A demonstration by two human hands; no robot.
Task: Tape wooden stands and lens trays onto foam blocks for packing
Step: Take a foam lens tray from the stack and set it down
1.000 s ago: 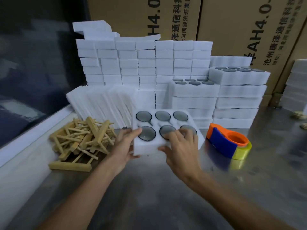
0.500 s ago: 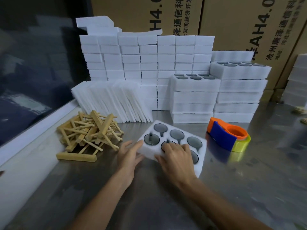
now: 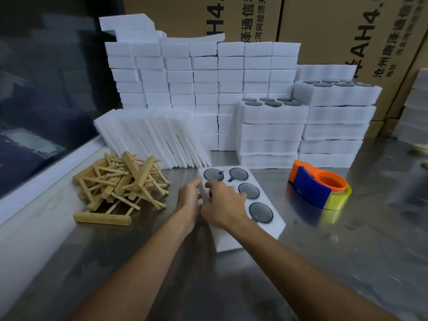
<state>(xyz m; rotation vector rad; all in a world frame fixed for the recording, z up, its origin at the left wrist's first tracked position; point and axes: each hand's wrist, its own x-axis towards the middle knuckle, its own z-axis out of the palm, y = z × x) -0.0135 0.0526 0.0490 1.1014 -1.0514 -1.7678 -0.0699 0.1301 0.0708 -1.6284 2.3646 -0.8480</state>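
While both hands, left (image 3: 188,200) and right (image 3: 222,205), grip the lens tray (image 3: 266,230), they hide its near-left lenses.

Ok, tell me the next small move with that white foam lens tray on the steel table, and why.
Probably reach the left hand to the pile of pale wooden stands and take one. The white foam lens tray already lies flat on the steel table under both hands, the right hand resting on top, and the orange and blue tape dispenser sits untouched beside it.
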